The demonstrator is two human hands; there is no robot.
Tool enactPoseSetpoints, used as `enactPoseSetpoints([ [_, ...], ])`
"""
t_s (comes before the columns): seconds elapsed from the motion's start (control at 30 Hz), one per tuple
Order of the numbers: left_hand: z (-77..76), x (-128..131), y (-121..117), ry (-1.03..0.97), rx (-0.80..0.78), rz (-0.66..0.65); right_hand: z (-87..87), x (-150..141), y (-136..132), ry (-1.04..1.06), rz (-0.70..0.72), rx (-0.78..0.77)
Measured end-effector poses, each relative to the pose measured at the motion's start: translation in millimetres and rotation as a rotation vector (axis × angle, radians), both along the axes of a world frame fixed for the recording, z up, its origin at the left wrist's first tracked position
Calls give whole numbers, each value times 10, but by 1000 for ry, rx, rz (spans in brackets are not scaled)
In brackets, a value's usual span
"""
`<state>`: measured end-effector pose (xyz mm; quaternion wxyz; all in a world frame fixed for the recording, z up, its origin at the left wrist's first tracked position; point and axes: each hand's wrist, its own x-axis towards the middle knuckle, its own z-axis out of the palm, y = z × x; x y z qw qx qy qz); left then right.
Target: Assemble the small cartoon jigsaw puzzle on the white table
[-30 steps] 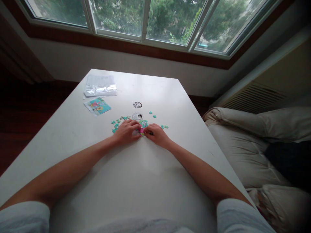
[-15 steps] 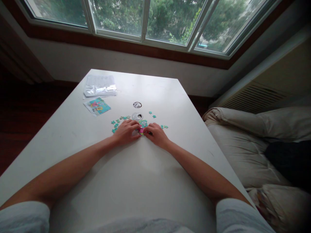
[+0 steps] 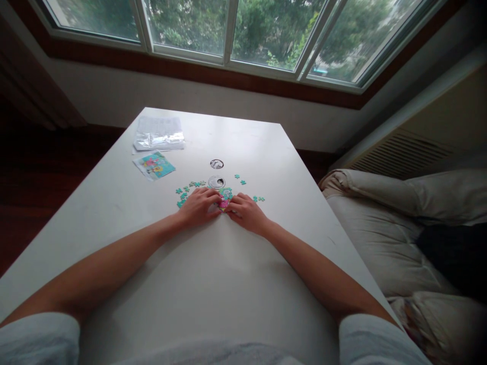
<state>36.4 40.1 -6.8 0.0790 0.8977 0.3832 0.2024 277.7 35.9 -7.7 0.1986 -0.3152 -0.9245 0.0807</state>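
A small part-built jigsaw in teal and pink lies on the white table. My left hand rests on the table at its left side, fingers curled, fingertips touching the puzzle's edge. My right hand lies at its right side, fingers bent and pressed against the pink part. Whether either hand pinches a piece is hidden. Loose teal pieces lie left of my left hand, and a few more pieces to the right.
A picture card and a clear plastic bag on papers lie at the far left of the table. Two small round lids sit behind the puzzle. A cushioned sofa flanks the right; windows behind.
Both hands stay at the puzzle with only slight finger movement; the view shifted a little.
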Motion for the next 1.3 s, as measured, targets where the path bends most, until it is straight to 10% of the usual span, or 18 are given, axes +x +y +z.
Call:
enactPoseSetpoints([
  [0.63,36,28,0,6,44,13,100,37,-42,50,128,-44],
  [0.97,61,-10,-1,34,-9,-67,191,711,388,-63,-517,-59],
  [1.3,69,-21,-13,29,-34,-140,236,952,471,-195,-408,-219],
])
